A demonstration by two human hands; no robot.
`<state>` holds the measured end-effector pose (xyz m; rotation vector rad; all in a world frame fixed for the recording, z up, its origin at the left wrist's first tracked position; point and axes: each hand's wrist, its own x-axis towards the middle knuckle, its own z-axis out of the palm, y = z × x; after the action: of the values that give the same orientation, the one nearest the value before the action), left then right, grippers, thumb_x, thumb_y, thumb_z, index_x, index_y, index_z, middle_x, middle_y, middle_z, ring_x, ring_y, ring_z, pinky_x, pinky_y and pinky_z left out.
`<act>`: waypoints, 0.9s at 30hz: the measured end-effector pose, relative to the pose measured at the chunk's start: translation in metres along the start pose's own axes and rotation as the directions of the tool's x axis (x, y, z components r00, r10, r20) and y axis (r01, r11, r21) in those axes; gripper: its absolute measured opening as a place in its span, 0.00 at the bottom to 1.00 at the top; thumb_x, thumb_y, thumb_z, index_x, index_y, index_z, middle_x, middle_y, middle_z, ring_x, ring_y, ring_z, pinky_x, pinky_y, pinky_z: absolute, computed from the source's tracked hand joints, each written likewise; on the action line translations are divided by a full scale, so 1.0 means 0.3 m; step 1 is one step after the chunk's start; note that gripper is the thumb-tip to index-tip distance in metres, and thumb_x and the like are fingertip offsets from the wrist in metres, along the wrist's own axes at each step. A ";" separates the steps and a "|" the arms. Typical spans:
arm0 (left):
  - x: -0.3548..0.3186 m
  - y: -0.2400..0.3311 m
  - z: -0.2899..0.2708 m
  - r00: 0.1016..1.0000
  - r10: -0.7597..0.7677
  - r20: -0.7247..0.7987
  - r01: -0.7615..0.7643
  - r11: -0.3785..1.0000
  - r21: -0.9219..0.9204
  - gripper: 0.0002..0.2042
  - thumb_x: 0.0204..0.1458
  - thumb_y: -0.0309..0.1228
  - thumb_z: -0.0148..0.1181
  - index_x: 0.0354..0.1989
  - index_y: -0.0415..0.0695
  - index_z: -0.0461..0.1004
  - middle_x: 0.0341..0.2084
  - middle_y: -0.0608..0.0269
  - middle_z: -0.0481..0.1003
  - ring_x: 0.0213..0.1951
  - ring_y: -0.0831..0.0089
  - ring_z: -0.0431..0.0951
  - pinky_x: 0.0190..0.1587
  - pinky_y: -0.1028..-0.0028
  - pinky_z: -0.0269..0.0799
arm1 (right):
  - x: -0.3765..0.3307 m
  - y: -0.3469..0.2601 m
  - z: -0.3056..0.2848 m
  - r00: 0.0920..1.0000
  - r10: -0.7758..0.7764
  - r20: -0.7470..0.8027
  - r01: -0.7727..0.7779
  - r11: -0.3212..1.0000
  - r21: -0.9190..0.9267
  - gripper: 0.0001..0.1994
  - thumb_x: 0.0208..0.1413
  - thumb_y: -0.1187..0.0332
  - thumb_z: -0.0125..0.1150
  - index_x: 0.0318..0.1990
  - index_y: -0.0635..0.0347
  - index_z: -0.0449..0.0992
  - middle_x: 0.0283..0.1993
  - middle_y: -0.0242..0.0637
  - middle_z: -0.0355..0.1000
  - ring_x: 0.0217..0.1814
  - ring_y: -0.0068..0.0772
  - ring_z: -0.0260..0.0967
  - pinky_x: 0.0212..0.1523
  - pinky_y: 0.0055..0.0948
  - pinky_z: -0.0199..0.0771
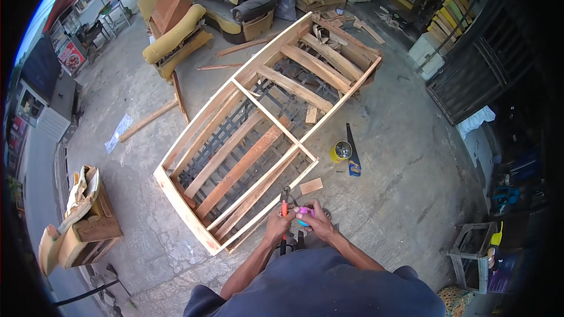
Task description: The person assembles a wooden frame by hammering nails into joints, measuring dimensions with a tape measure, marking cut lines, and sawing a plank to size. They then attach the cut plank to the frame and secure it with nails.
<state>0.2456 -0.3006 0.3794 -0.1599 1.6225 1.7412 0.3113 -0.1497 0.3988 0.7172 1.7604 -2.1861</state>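
Note:
My left hand [278,225] is closed round a hammer [285,208] with an orange and black handle, its dark metal head pointing up and away from me. Close beside it, my right hand [319,221] grips a small pink and blue object [305,215], partly covered by the fingers, so its kind is unclear. Both hands are just off the near right corner of a long wooden frame [276,122] lying on the floor. Planks and slats cross the frame, and a dark metal grid shows beneath. A short wood block [311,186] lies on the concrete ahead of the hands.
Right of the frame stands a yellow tub [341,151] of small metal pieces, with a blue-handled handsaw [352,151] against it. Worn armchairs [176,26] sit beyond the frame, another stripped seat [85,223] at left. Loose battens [148,120] lie left; a wooden stool [472,252] stands right.

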 end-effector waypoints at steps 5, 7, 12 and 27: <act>-0.003 0.038 -0.033 0.967 0.124 -0.221 -0.121 0.992 0.025 0.16 0.55 0.39 0.64 0.44 0.38 0.78 0.21 0.72 0.69 0.20 0.84 0.64 0.23 0.78 0.59 | 0.027 -0.091 -0.008 0.835 -0.489 0.251 0.501 0.489 -0.714 0.33 0.48 0.60 0.70 0.57 0.64 0.59 0.46 0.46 0.62 0.46 0.39 0.67 0.49 0.36 0.72; -0.025 0.083 -0.055 0.944 0.124 -0.307 -0.125 0.992 0.016 0.15 0.56 0.38 0.63 0.43 0.39 0.78 0.22 0.70 0.71 0.20 0.84 0.65 0.23 0.77 0.61 | 0.003 -0.153 0.034 0.884 -0.329 0.331 0.459 0.482 -0.746 0.44 0.45 0.61 0.71 0.65 0.66 0.51 0.54 0.56 0.61 0.55 0.52 0.66 0.61 0.40 0.66; -0.070 0.158 -0.037 0.997 0.078 -0.008 -0.078 0.996 -0.036 0.18 0.54 0.46 0.66 0.35 0.41 0.78 0.16 0.76 0.66 0.17 0.83 0.63 0.19 0.79 0.54 | -0.017 -0.235 0.072 0.903 -0.272 0.334 0.429 0.507 -0.748 0.52 0.44 0.63 0.69 0.72 0.64 0.39 0.64 0.66 0.57 0.65 0.64 0.60 0.62 0.47 0.65; 0.098 0.132 0.058 0.993 0.117 0.006 -0.117 0.988 0.102 0.09 0.55 0.33 0.60 0.27 0.42 0.75 0.18 0.72 0.70 0.19 0.82 0.63 0.21 0.76 0.54 | -0.056 -0.278 0.028 0.914 -0.372 0.162 0.348 0.511 -0.786 0.49 0.41 0.72 0.62 0.73 0.57 0.42 0.58 0.57 0.63 0.55 0.62 0.68 0.51 0.50 0.72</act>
<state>0.2081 -0.2695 0.3987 -0.0162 1.7477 1.7397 0.2836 -0.1394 0.4791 0.1339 2.7751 -1.2215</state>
